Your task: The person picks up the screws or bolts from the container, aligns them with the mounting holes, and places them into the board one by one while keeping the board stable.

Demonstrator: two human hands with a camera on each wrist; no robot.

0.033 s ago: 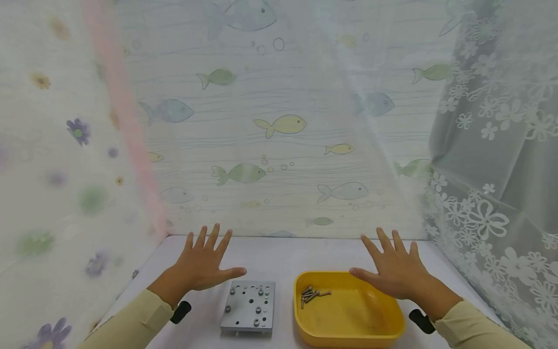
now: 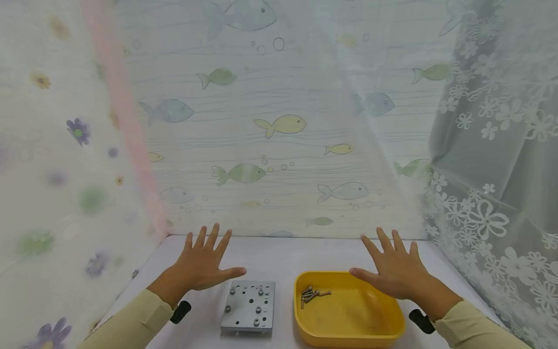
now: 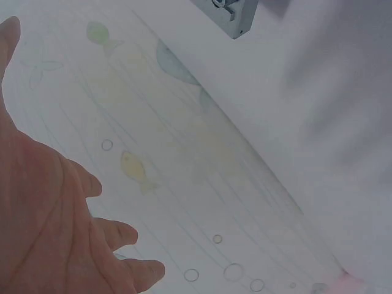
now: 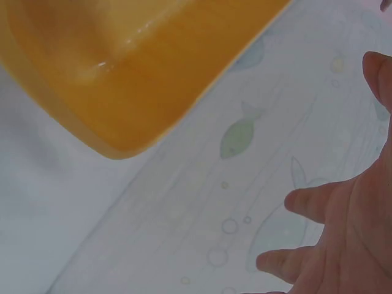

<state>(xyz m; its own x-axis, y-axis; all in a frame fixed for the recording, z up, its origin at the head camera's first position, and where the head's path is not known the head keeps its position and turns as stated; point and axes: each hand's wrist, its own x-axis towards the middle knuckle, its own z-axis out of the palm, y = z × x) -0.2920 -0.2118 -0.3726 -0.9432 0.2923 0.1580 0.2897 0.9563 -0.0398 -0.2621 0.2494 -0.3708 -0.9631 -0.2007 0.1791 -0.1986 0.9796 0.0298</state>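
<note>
My left hand (image 2: pixel 199 265) is held up with its fingers spread, above and to the left of a silver metal block (image 2: pixel 248 306). Several socket-head screws (image 2: pixel 258 309) stand in holes on the block's top, and other holes are bare. On the right, my right hand (image 2: pixel 397 270) is likewise spread, its thumb over the far rim of a yellow tray (image 2: pixel 348 337). A small heap of screws (image 2: pixel 312 295) lies in the tray's far left part. Neither hand holds anything. The left wrist view catches only a corner of the block (image 3: pixel 236 21).
A white table surface (image 2: pixel 279 257) carries the block and tray side by side. Behind it hangs a curtain (image 2: pixel 287 194) printed with fish. A flowered curtain (image 2: pixel 52 218) closes the left side, and a lace one (image 2: pixel 488 218) the right. Each wrist wears a black band (image 2: pixel 180 312).
</note>
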